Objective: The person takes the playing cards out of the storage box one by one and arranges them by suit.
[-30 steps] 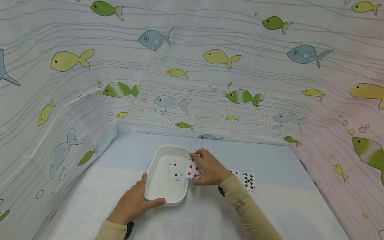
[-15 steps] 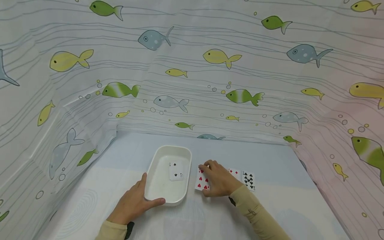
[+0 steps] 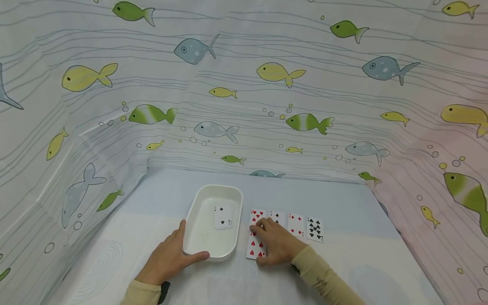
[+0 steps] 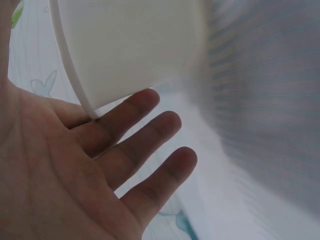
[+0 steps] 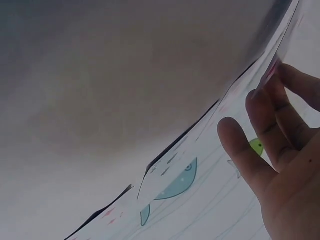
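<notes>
The right hand [image 3: 276, 243] lies flat on a red hearts playing card [image 3: 256, 234] that rests face up on the pale cloth-covered tabletop [image 3: 343, 262], just to the right of the white oval plastic tray [image 3: 198, 231]. Its fingers [image 3: 263, 224] are stretched out and slightly spread, pressing the card's middle rather than pinching it (the right wrist view shows fingers [image 5: 250, 155] straight and apart under the card's edge). The left hand [image 3: 167, 258] rests against the tray's near left corner, thumb [image 3: 196, 255] along the front rim, fingers [image 4: 145, 145] relaxed and apart beside the wall of the tray [image 4: 130, 45], curled round nothing. Inside the tray a black spades card [image 3: 223, 217] lies face up. To the right of the hearts card, three more cards sit in a row, near one another: a black-suited card [image 3: 277, 216] partly hidden by the right hand, a red diamonds card [image 3: 296, 224] and a black clubs card [image 3: 314, 228]. A fish-patterned curtain [image 3: 244, 84] surrounds the tabletop on three sides.
</notes>
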`<state>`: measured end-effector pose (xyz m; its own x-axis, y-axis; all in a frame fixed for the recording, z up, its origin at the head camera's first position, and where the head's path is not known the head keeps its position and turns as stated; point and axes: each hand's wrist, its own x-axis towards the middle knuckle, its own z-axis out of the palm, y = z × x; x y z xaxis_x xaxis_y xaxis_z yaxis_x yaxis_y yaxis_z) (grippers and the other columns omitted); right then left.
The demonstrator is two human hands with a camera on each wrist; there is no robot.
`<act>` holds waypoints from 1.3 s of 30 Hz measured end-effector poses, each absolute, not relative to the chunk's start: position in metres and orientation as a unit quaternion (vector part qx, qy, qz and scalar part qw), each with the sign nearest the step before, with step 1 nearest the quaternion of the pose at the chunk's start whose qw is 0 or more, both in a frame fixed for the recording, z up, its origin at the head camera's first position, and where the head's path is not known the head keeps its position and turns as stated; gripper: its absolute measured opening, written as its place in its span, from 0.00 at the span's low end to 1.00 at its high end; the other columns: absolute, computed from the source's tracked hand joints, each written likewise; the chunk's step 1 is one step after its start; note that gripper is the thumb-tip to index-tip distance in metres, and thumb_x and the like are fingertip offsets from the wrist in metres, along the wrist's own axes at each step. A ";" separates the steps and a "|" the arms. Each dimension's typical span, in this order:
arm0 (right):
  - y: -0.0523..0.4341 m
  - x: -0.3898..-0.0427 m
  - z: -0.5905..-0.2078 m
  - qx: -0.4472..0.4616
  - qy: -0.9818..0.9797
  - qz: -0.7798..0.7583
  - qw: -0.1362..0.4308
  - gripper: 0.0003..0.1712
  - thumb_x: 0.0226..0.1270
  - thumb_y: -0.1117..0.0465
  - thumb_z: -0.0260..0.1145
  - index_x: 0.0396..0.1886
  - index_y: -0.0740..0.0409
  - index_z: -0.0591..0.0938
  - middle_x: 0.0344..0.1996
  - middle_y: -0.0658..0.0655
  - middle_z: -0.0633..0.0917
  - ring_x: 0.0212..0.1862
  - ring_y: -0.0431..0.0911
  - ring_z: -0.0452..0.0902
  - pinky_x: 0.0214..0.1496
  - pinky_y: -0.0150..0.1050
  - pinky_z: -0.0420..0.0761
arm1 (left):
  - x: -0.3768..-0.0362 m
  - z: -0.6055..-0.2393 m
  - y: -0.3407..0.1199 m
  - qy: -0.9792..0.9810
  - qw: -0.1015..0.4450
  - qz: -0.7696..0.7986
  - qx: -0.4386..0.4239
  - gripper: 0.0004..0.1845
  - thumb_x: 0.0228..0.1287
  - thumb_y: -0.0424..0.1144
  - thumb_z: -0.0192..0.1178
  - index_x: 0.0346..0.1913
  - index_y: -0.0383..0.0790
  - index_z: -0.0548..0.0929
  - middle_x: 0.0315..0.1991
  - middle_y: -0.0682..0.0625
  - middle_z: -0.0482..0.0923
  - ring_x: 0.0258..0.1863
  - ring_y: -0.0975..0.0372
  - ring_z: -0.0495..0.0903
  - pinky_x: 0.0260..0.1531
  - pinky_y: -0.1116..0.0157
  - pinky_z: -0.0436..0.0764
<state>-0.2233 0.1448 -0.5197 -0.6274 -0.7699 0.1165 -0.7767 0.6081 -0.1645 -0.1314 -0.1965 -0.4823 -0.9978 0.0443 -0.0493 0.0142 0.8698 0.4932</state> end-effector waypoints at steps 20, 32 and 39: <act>0.139 -0.212 -0.519 0.436 -0.896 0.076 -0.020 0.48 0.52 0.40 0.70 0.73 0.50 0.70 0.60 0.50 0.72 0.57 0.43 0.67 0.63 0.42 0.72 | -0.132 -0.483 -0.197 0.966 0.026 0.258 0.016 0.72 0.48 0.76 0.67 0.78 0.24 0.48 0.68 0.28 0.68 0.61 0.41 0.75 0.56 0.41 0.74; 0.140 -0.213 -0.518 0.436 -0.896 0.084 -0.018 0.46 0.53 0.41 0.70 0.72 0.49 0.71 0.60 0.50 0.72 0.58 0.42 0.67 0.63 0.42 0.72 | -0.130 -0.484 -0.198 0.966 0.017 0.259 0.018 0.72 0.47 0.77 0.67 0.78 0.24 0.49 0.66 0.29 0.70 0.59 0.41 0.76 0.55 0.42 0.75; 0.142 -0.220 -0.511 0.427 -0.898 0.104 -0.011 0.45 0.58 0.41 0.70 0.75 0.49 0.69 0.61 0.50 0.72 0.58 0.43 0.69 0.60 0.41 0.75 | -0.132 -0.484 -0.198 0.965 0.020 0.263 0.013 0.73 0.47 0.77 0.66 0.78 0.25 0.48 0.67 0.29 0.69 0.60 0.41 0.75 0.56 0.42 0.74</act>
<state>-0.2204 0.1420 -0.5107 -0.6343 -0.7699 0.0697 -0.7655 0.6130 -0.1956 -0.1323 -0.1977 -0.4842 -0.9988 0.0364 -0.0317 0.0153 0.8615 0.5075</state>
